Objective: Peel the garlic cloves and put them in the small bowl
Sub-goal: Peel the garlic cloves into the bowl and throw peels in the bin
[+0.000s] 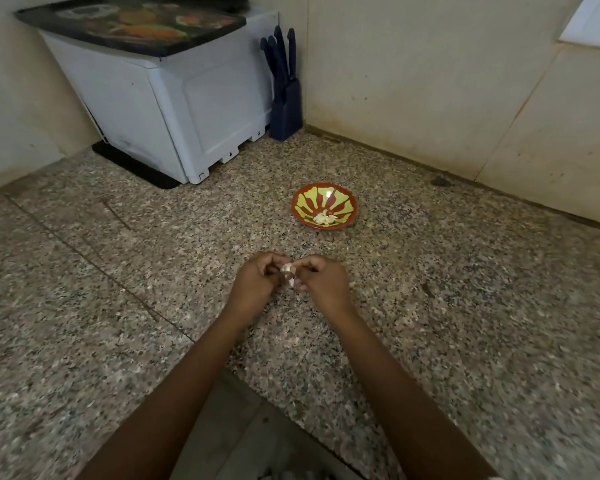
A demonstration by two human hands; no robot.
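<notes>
Left hand (257, 284), right hand (323, 284) pinch garlic (287, 268); bowl (309, 202), knife block (285, 112) beyond.

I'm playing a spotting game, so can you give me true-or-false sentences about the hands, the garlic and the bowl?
1. The left hand and the right hand pinch one pale garlic clove between them. True.
2. The small red-and-yellow patterned bowl is empty. False: pale garlic pieces lie inside.
3. The dark blue knife block stands in the corner beside the white boxy appliance. True.
4. A hand holds the bowl. False: it sits untouched on the speckled granite counter.
</notes>
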